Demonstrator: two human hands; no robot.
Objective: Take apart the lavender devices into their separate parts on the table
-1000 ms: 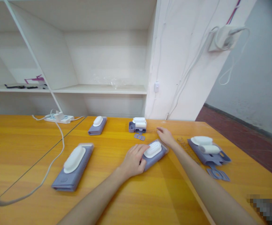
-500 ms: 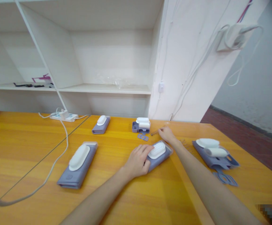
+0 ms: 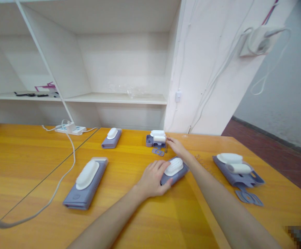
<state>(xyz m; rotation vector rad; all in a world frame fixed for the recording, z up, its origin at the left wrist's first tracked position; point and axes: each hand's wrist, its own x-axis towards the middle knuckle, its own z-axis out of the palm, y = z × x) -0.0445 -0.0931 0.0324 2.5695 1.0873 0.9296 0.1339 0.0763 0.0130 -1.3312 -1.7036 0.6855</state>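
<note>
My left hand (image 3: pixel 153 178) rests at the left end of a grey-purple flat case (image 3: pixel 175 178), its fingers at the white ribbed oval piece (image 3: pixel 174 166) on top and its thumb along the near side. Farther back, my right hand (image 3: pixel 176 147) reaches beside a small grey-purple holder (image 3: pixel 149 140) that carries a white oval piece (image 3: pixel 157 133) and a white roll (image 3: pixel 159 139). Between its closed fingertips is a thin dark stick-like tool (image 3: pixel 166 148), pointing downward. Grey flat rings (image 3: pixel 158 151) lie just in front of that holder.
Two similar cases with white ovals, one near (image 3: pixel 81 193) and one farther back (image 3: pixel 110 142), stand left. At right lies another holder (image 3: pixel 235 178) with a white roll and flat rings (image 3: pixel 249 197). A white cable (image 3: pixel 74 155) runs from a power strip (image 3: pixel 71 129).
My right hand has moved left toward the back holder, and the thin tool has turned from slanted to nearly upright. My left thumb has shifted outward along the case's near side.
</note>
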